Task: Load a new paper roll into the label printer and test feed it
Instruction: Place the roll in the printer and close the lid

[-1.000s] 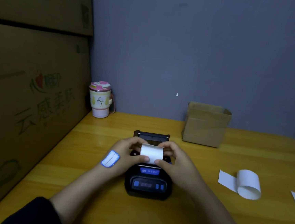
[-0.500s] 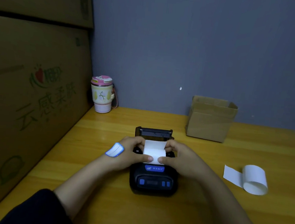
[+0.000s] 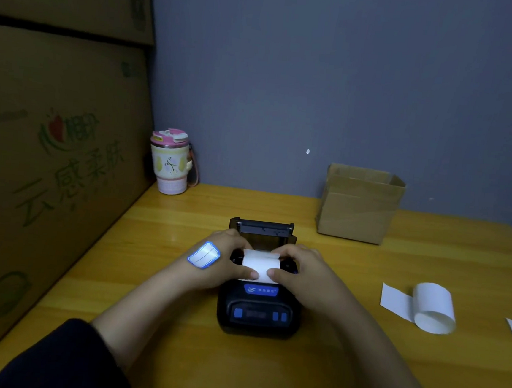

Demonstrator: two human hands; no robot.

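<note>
Just the one view, worn on the head, so it sits above the near edge of the worktop and looks forward and down. Pretty close in: the printer lands near dead centre, a bit below the middle, and the left forearm and right forearm run in from the bottom edge. The lens is wide, so it also catches the far wall, the big cartons down the left, and the worktop out to the right edge.
</note>
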